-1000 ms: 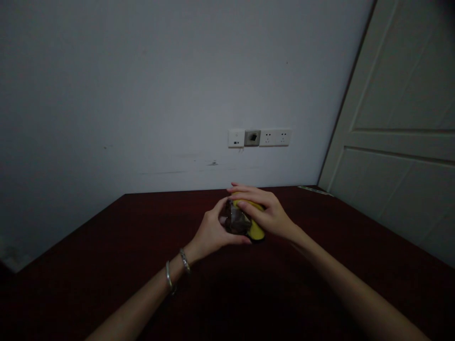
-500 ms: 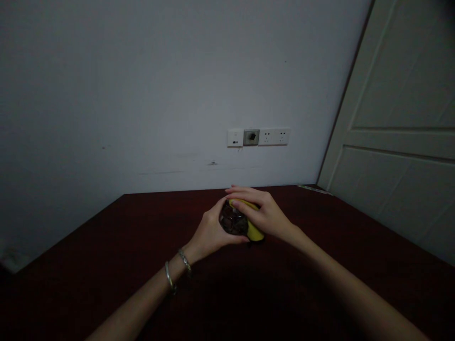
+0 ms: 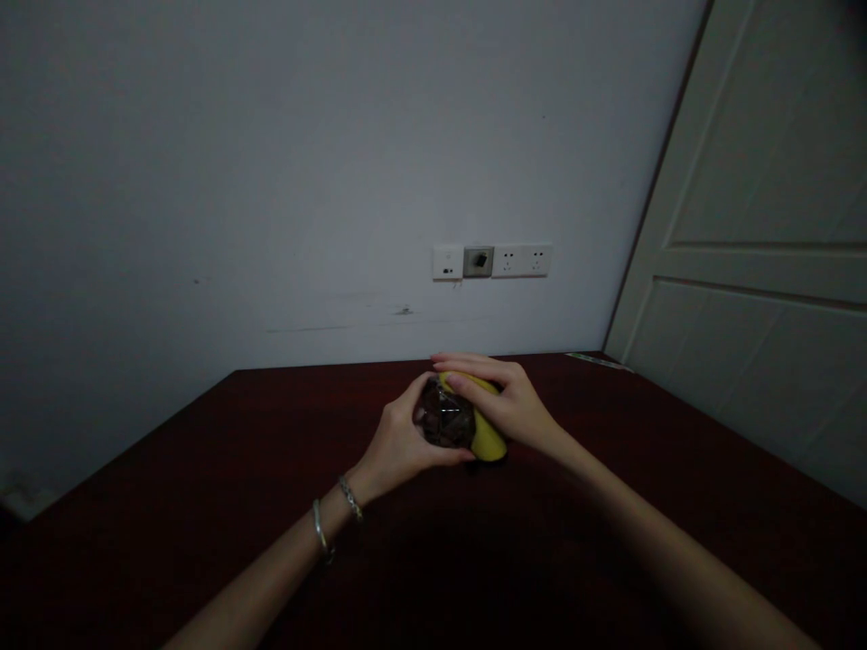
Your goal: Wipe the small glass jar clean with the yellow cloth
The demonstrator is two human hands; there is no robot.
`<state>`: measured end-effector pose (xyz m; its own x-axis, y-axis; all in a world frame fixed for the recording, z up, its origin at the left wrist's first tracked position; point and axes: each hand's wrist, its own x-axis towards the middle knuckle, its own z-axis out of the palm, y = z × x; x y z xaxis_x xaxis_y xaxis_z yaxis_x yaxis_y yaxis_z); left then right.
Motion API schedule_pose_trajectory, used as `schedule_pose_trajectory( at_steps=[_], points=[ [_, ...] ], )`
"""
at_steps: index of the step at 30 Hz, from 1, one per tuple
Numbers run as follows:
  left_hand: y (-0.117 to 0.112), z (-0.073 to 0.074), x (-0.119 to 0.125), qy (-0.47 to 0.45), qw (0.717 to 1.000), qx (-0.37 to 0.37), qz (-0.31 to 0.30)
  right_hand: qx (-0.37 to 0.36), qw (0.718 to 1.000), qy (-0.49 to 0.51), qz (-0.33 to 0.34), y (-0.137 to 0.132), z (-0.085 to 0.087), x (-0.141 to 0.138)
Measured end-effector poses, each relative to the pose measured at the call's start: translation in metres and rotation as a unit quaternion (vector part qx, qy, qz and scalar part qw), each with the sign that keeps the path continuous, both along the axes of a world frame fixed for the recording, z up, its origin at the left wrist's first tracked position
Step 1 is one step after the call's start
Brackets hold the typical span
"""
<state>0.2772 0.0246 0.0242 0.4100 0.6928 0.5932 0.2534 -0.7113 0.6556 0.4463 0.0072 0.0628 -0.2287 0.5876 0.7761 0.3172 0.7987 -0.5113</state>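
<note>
My left hand (image 3: 403, 438) is wrapped round a shiny, see-through jar (image 3: 448, 417) with dark brown pieces showing inside. Its thumb lies along the near side, and its other fingers go behind the jar, mostly hidden. Over the jar's upper right side, my right hand (image 3: 505, 397) presses a yellow cloth (image 3: 489, 440), thumb towards me and fingers reaching over the top. The cloth's lower edge hangs out below the palm, against the jar. Whether the jar rests on the table or is held just above it, I cannot tell.
A dark red table (image 3: 271, 451) lies under the hands and meets a pale wall (image 3: 304, 181) at the back. On the wall is a row of sockets and switches (image 3: 492, 262). A white panelled door (image 3: 765, 226) stands along the right side. The light is dim.
The jar has turned slightly in my left hand, and its highlights have shifted. My right hand and the yellow cloth have slid a little to the right.
</note>
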Motion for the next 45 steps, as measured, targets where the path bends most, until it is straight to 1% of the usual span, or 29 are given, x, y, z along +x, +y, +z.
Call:
schedule_pose_trajectory(
  at_steps=[1,3,5,7,9,11,13,15,17,19,21,22,24,27,29,31,35,37,43,45],
  points=[
    [0.0,0.0,0.0,-0.002,1.0,-0.003,0.001,0.021,1.0,-0.011,-0.005,-0.001,0.0,0.0],
    [0.001,-0.001,0.001,-0.009,1.0,-0.015,0.008,0.085,0.995,-0.052,-0.008,-0.004,0.0,0.0],
    [0.002,-0.002,0.001,-0.014,0.999,-0.027,0.017,0.143,0.985,-0.098,0.004,-0.007,0.0,0.0],
    [0.003,-0.002,0.001,-0.019,0.999,-0.032,0.022,0.165,0.979,-0.12,0.022,-0.008,0.0,-0.001],
    [0.002,-0.002,0.001,-0.035,0.999,-0.034,0.014,0.145,0.984,-0.098,0.025,-0.007,0.0,-0.001],
    [0.001,-0.003,0.002,-0.059,0.997,-0.039,-0.007,0.094,0.995,-0.04,0.015,-0.004,0.0,-0.001],
    [0.001,-0.004,0.002,-0.082,0.995,-0.048,-0.029,0.04,0.999,0.016,0.009,-0.001,-0.001,-0.001],
    [0.001,-0.005,0.003,-0.092,0.993,-0.056,-0.038,0.015,0.999,0.038,0.006,0.0,-0.002,-0.001],
    [0.001,-0.005,0.003,-0.096,0.993,-0.064,-0.03,0.037,0.999,0.022,0.004,-0.001,-0.002,-0.001],
    [0.002,-0.004,0.004,-0.105,0.991,-0.076,-0.025,0.09,0.996,-0.019,0.008,-0.004,-0.002,-0.002],
    [0.003,-0.003,0.005,-0.12,0.988,-0.095,-0.032,0.134,0.989,-0.057,0.021,-0.007,-0.002,-0.002],
    [0.003,-0.002,0.004,-0.128,0.986,-0.103,-0.039,0.144,0.987,-0.065,0.026,-0.007,-0.002,-0.003],
    [0.002,-0.002,0.004,-0.137,0.982,-0.118,-0.052,0.136,0.989,-0.048,0.029,-0.007,-0.002,-0.003],
    [0.001,0.0,0.003,-0.146,0.976,-0.139,-0.077,0.081,0.996,0.017,0.026,-0.004,-0.002,-0.002],
    [0.0,0.001,0.004,-0.155,0.972,-0.151,-0.094,0.056,0.997,0.042,0.03,-0.003,-0.002,-0.001],
    [0.0,0.002,0.005,-0.169,0.966,-0.165,-0.105,0.056,0.997,0.042,0.039,-0.003,-0.002,0.0],
    [0.0,0.004,0.007,-0.204,0.953,-0.188,-0.123,0.087,0.994,0.011,0.069,-0.006,0.001,0.002],
    [-0.001,0.005,0.008,-0.215,0.948,-0.193,-0.134,0.088,0.993,0.007,0.076,-0.006,0.001,0.002],
    [-0.003,0.007,0.007,-0.213,0.942,-0.207,-0.154,0.03,0.995,0.09,0.044,0.002,-0.003,0.001],
    [-0.003,0.008,0.007,-0.206,0.944,-0.208,-0.15,0.032,0.995,0.088,0.037,0.0,-0.003,0.0]
  ],
)
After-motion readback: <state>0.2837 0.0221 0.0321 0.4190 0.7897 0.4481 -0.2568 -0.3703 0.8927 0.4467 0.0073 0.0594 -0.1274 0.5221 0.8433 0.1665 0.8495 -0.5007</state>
